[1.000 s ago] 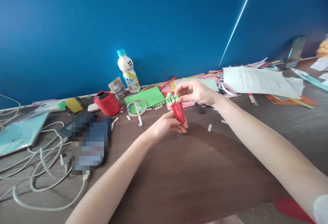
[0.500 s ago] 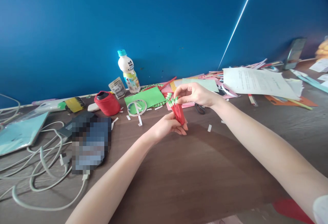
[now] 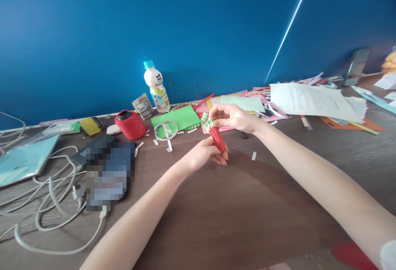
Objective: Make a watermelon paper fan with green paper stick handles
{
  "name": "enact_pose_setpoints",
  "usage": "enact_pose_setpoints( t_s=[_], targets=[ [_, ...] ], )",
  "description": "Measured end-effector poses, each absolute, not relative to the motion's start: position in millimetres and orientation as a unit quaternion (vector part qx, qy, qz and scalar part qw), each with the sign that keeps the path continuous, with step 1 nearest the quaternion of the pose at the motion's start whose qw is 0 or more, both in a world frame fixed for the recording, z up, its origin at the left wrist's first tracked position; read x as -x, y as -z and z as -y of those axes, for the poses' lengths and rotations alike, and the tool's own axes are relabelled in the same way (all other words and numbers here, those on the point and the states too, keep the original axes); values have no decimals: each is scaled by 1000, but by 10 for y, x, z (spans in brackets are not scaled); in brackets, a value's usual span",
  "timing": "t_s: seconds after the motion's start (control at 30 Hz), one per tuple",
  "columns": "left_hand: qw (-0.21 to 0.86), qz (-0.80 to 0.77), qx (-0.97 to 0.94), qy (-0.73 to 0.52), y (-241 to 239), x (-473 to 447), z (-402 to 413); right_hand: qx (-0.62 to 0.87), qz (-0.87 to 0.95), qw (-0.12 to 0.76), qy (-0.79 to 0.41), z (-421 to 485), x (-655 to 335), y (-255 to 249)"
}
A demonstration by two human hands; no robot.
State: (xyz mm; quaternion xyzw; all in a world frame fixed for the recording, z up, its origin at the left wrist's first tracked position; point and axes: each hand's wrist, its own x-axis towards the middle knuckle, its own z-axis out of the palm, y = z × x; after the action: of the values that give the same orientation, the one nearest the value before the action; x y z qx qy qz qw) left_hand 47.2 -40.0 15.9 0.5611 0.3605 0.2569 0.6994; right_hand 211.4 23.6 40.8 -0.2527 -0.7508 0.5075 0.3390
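A red pleated paper (image 3: 218, 139) with a green-and-white edge is held upright, slightly tilted, above the table. My left hand (image 3: 208, 153) grips its lower end between thumb and fingers. At its top, my right hand (image 3: 231, 117) pinches the green-and-white edge. Behind the hands lies a green paper sheet (image 3: 182, 115), with a roll of white tape (image 3: 166, 131) resting on its front edge. A pair of scissors (image 3: 242, 135) shows partly beneath my right hand. Small white paper scraps (image 3: 254, 156) are scattered around.
A drink bottle (image 3: 157, 88) and a red thread spool (image 3: 131, 125) stand at the back left. A phone (image 3: 114, 175) with a white cable (image 3: 55, 251) lies at left. Printed paper (image 3: 309, 101) and several paper strips (image 3: 312, 79) line the right, against the blue wall (image 3: 198, 27).
The pleats are squeezed into a slightly narrower bundle. Both hands keep their hold and have hardly moved; my right hand covers more of the scissors.
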Motion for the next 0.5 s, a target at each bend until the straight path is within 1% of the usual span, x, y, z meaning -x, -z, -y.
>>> enact_pose_setpoints(
  t_s=[0.3,0.4,0.5],
  targets=[
    [692,-356,-576,-251,-132,-475,401,250,743,357,-508,-247,-2089,-369],
    [678,-361,-593,-242,-139,-475,396,246,754,343,-503,-256,-2102,-372],
    [659,-370,-610,-237,-164,-479,403,241,768,307,-509,-262,-2128,-392]
  ],
)
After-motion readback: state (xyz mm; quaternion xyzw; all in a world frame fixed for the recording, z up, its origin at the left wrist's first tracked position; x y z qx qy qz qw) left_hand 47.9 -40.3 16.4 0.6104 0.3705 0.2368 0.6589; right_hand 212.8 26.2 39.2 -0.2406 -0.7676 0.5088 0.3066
